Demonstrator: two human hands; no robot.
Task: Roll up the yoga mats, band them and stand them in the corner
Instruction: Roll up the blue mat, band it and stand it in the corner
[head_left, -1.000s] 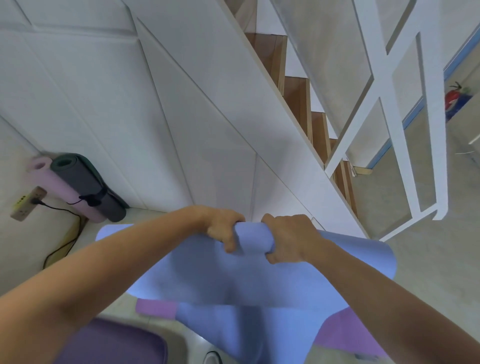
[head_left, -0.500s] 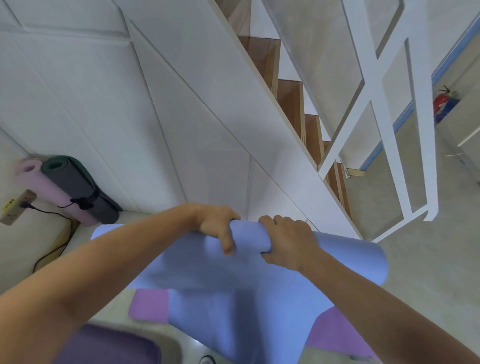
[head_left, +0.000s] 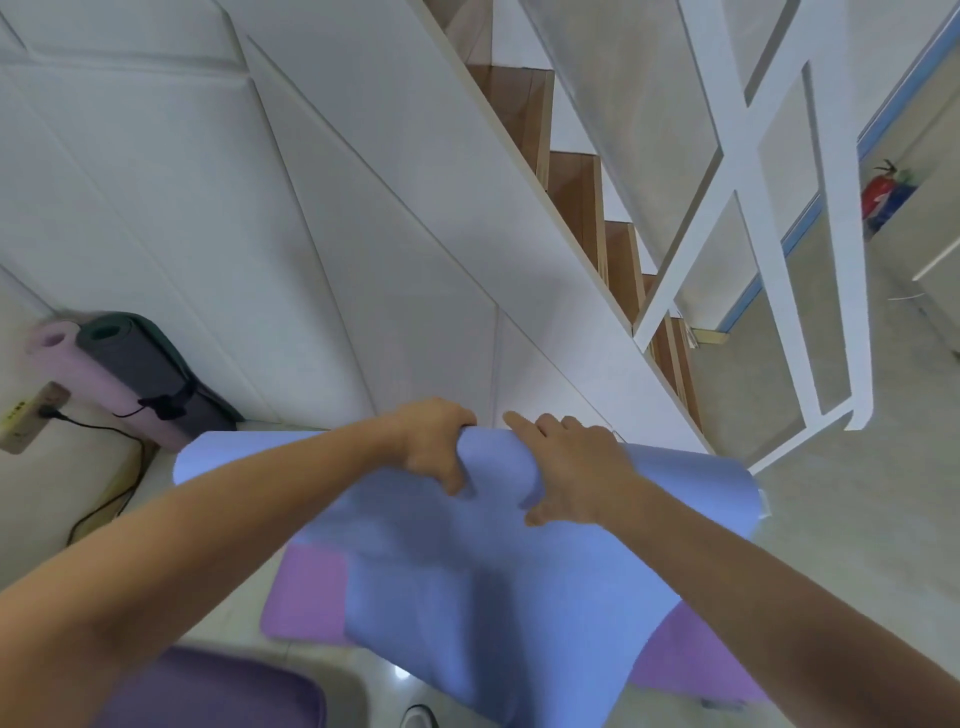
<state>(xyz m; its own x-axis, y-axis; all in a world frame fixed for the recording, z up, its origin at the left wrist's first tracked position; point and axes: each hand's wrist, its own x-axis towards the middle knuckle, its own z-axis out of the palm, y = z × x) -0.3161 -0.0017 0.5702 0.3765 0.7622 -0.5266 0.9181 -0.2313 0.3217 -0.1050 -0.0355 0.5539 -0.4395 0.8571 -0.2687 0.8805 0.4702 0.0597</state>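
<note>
- Gripping the rolled top edge of the blue mat (head_left: 467, 597), the left hand (head_left: 434, 447) curls round it.
- Right hand (head_left: 574, 467) lies over the roll just beside, fingers fairly straight, thumb under.
- Blue mat hangs over a purple mat (head_left: 306, 597) on the floor.
- Pink mat (head_left: 88, 384) and grey mat (head_left: 150, 374) stand rolled in the corner.

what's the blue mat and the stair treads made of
Blue yoga mat: looks like soft matte foam or rubber; it bends and drapes where both hands curl it, without shine. Stair treads: apparently brown wood or laminate, smooth with slight sheen.
</note>
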